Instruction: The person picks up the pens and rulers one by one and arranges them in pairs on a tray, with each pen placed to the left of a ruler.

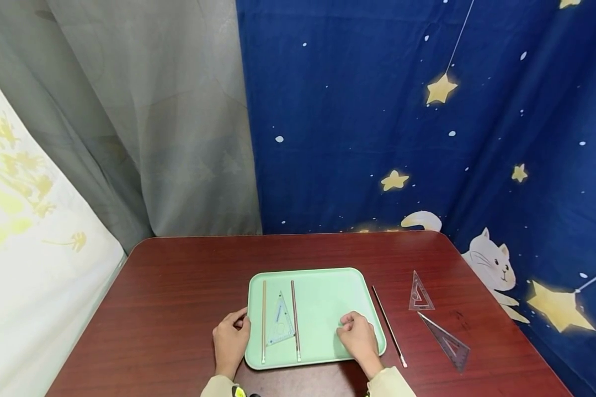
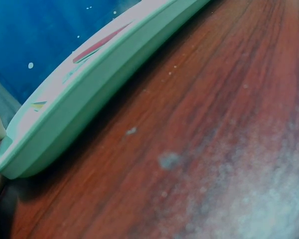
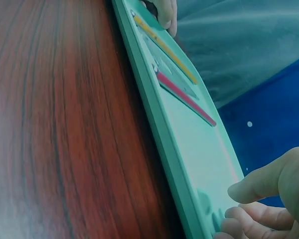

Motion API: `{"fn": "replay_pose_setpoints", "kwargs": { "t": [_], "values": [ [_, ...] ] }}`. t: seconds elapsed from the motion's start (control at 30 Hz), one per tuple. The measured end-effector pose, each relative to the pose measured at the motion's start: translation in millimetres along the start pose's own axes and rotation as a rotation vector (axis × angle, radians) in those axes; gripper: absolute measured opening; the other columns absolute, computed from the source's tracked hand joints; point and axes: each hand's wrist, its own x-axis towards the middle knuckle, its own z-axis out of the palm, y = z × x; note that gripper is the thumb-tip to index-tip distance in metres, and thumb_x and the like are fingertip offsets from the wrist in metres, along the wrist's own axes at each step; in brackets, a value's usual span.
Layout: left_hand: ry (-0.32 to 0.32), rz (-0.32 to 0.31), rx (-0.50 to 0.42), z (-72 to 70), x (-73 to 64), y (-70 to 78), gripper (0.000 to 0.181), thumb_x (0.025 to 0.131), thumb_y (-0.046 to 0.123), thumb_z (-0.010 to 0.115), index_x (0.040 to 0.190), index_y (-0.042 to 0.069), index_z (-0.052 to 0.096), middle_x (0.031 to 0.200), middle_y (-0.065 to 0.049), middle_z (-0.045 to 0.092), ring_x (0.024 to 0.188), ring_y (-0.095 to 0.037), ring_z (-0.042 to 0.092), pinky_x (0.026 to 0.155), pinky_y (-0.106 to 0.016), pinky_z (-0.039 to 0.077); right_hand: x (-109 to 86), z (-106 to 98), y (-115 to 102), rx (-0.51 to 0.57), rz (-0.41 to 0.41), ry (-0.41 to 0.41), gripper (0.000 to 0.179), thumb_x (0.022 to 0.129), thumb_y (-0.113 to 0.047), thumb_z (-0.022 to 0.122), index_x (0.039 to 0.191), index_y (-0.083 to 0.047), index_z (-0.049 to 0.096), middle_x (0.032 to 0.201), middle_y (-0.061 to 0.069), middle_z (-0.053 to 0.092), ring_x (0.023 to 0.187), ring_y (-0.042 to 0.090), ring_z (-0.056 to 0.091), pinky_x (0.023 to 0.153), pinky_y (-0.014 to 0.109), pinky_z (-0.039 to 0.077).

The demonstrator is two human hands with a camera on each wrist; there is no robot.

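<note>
A blue starry curtain (image 1: 347, 110) and a grey curtain (image 1: 189, 110) hang behind the red-brown counter (image 1: 189, 275). On the counter lies a pale green tray (image 1: 333, 309). The left hand (image 1: 230, 339) holds the tray's left edge, its grip pinched on the rim. The right hand (image 1: 358, 336) is over the tray's near right part, its grip slack, fingers loosely curled and holding nothing; whether it touches the tray, I cannot tell.

A dark pencil (image 1: 389, 326) lies on the counter, just beside the tray's right edge. In the tray's left half lie a red pencil (image 1: 295, 320) and, left of it, an orange pencil (image 1: 264, 322).

Well to the right on the counter lies a long triangle ruler (image 1: 442, 338). A clear triangle ruler (image 1: 281, 325) sits between the tray's two pencils. The smallest triangle ruler (image 1: 419, 300) lies just beyond the long one.
</note>
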Motion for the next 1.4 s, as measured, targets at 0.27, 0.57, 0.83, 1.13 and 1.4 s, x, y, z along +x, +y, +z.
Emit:
{"fn": "replay_pose_setpoints", "kwargs": {
  "t": [0.27,0.57,0.83,1.13,1.4],
  "values": [
    [-0.005,0.008,0.007,1.2,0.3,-2.2,0.021,0.075,0.003,0.065,0.092,0.011,0.074,0.068,0.007,0.062,0.057,0.002,0.049,0.055,-0.021,0.042,2.0,-9.0,8.3,-0.026,0.033,0.024,0.014,0.067,-0.009,0.067,0.081,-0.009,0.065,0.065,-0.006,0.058,0.059,0.009,0.051,0.055,0.03,0.04],
    [0.009,0.02,0.001,0.7,-0.3,0.3,0.02,0.074,0.003,0.066,0.091,0.01,0.075,0.068,0.005,0.063,0.057,0.0,0.05,0.053,-0.018,0.041,3.8,-19.2,19.6,-0.048,0.028,0.045,0.014,0.066,-0.01,0.068,0.08,-0.009,0.065,0.064,-0.005,0.059,0.06,0.01,0.053,0.058,0.031,0.042],
    [0.012,0.021,-0.002,-0.2,-0.2,2.4,0.02,0.074,0.002,0.066,0.09,0.01,0.075,0.067,0.005,0.063,0.057,-0.001,0.051,0.052,-0.016,0.04,3.1,-29.7,29.2,-0.035,0.054,0.047,0.015,0.067,-0.009,0.067,0.082,-0.007,0.065,0.066,-0.003,0.059,0.059,0.01,0.052,0.057,0.032,0.042],
    [0.0,0.02,-0.007,-0.5,-1.2,1.3,0.021,0.074,0.001,0.065,0.091,0.009,0.074,0.067,0.004,0.062,0.056,0.0,0.05,0.052,-0.02,0.041,3.1,-39.4,36.2,-0.029,0.035,0.072,0.016,0.068,-0.009,0.069,0.083,-0.005,0.065,0.066,-0.002,0.06,0.06,0.011,0.055,0.06,0.032,0.043],
    [0.013,0.037,-0.008,0.1,-0.5,-0.6,0.02,0.074,0.002,0.066,0.091,0.009,0.075,0.066,0.004,0.062,0.056,-0.001,0.05,0.053,-0.02,0.042,6.1,-52.3,43.5,-0.031,0.047,0.095,0.015,0.071,-0.009,0.068,0.084,-0.004,0.065,0.066,-0.001,0.06,0.06,0.012,0.053,0.06,0.032,0.042]
  ]
}}
